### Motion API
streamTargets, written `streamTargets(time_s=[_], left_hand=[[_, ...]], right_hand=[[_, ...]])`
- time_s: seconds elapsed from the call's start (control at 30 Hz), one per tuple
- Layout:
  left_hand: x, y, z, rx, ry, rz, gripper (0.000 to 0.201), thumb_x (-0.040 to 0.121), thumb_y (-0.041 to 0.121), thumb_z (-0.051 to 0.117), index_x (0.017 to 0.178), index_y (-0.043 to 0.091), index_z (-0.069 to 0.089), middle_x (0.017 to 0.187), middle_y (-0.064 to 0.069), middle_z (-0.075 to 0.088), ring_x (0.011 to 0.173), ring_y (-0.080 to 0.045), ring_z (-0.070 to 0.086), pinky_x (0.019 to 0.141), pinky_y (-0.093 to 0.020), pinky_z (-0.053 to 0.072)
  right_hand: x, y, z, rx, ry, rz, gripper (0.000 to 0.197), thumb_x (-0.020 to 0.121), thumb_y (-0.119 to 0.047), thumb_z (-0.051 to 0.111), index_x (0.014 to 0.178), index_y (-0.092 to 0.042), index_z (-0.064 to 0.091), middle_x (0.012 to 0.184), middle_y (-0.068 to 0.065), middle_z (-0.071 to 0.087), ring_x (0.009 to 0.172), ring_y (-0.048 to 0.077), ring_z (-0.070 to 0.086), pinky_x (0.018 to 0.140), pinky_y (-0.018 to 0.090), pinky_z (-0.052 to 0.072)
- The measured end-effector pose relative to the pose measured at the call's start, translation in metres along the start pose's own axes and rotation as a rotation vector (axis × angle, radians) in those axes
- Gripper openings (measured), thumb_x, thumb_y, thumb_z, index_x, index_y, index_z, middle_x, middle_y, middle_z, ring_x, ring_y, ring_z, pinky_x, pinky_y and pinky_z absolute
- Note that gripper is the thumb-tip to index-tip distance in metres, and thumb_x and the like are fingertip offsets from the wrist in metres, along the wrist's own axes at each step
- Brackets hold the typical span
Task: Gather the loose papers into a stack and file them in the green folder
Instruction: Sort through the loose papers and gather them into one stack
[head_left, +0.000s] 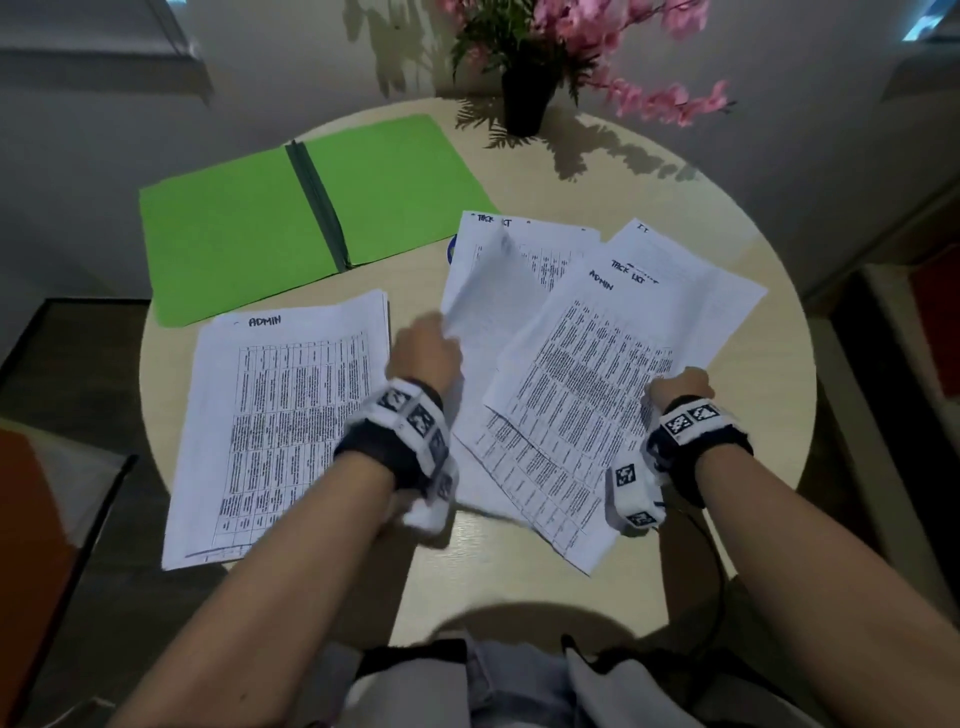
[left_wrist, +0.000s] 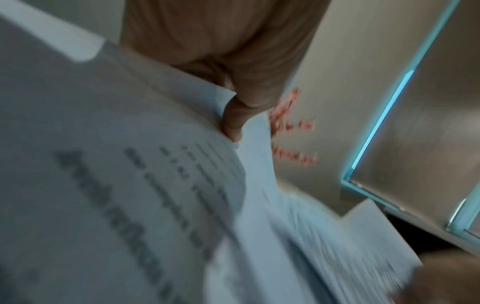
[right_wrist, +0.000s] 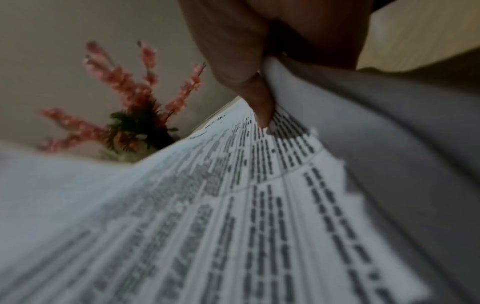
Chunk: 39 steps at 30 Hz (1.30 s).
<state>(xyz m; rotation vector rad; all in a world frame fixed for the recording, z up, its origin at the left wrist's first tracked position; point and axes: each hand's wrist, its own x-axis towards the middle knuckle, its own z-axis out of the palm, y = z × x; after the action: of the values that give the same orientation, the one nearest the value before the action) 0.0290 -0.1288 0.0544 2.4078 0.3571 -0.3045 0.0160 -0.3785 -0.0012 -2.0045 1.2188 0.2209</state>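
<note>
Green folder (head_left: 270, 228): open flat at the table's (head_left: 519, 587) far left, both leaves bare; nothing filed.

Squared stack (head_left: 280, 421): headed ADMIN, lying just in front of the folder at the near left, edges roughly aligned. Neither hand touches it.

Left hand (head_left: 426, 353): fingers and thumb pinched on the raised edge of a loose sheet (head_left: 483, 306) at table centre.

Fanned sheets (head_left: 613, 364): several printed pages, overlapping and skewed, right of centre.

Right hand (head_left: 680, 387): thumb and fingers clamped on the fan's right edge.

Potted pink flowers (head_left: 524, 98): far edge, apart from the papers.

Progress, as judged: gathering partly done. Left to do: squaring the fan, joining it to the ADMIN stack, filing, perhaps closing the folder.
</note>
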Motion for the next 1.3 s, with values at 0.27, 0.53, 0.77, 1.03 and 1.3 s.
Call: streamTargets(time_s=[0.27,0.53,0.77,1.03,1.3], left_hand=[[0.02,0.066,-0.116,-0.214,0.541,0.262,0.032,0.086,0.018,0.052,0.111,0.004,0.064,0.115,-0.019,0.067,0.11,-0.031,0.061,0.089,-0.035,0.046],[0.022,-0.01,0.002,0.197,-0.061,0.046,0.02,0.09,0.009,0.048,0.088,-0.005,0.062,0.113,-0.026,0.064,0.095,-0.037,0.062,0.078,-0.038,0.049],[-0.001,-0.034,0.054,0.081,-0.13,-0.09,0.073,0.083,0.02,0.066,0.139,-0.001,0.023,0.143,-0.019,0.028,0.132,-0.037,0.03,0.108,-0.042,0.031],[0.003,-0.034,0.048,-0.236,-0.218,-0.171,0.009,0.087,0.017,0.059,0.083,0.01,0.054,0.094,-0.014,0.056,0.087,-0.026,0.055,0.072,-0.032,0.045],[0.024,-0.011,-0.007,-0.894,-0.117,-0.141,0.074,0.089,0.062,0.031,0.135,0.005,0.041,0.135,-0.012,0.051,0.119,-0.025,0.053,0.087,-0.039,0.047]], right_hand=[[-0.021,0.01,0.02,-0.097,-0.092,-0.198,0.028,0.086,-0.008,0.053,0.111,0.002,0.054,0.118,0.024,0.061,0.093,0.032,0.058,0.086,0.037,0.05],[-0.038,0.015,0.045,0.319,-0.111,-0.162,0.043,0.079,-0.017,0.066,0.114,-0.006,0.045,0.122,0.014,0.055,0.108,0.028,0.055,0.097,0.037,0.046],[-0.048,0.007,0.043,0.188,-0.119,-0.032,0.081,0.071,-0.044,0.068,0.133,0.0,0.04,0.139,0.018,0.042,0.124,0.035,0.046,0.102,0.046,0.043],[-0.076,-0.002,0.023,0.258,-0.207,-0.489,0.028,0.09,0.007,0.038,0.109,0.001,0.056,0.091,0.007,0.053,0.064,0.013,0.047,0.035,-0.001,0.034],[-0.064,0.011,-0.025,0.194,-0.392,-0.669,0.043,0.077,-0.018,0.052,0.119,-0.009,0.058,0.115,0.012,0.065,0.105,0.027,0.06,0.082,0.037,0.047]])
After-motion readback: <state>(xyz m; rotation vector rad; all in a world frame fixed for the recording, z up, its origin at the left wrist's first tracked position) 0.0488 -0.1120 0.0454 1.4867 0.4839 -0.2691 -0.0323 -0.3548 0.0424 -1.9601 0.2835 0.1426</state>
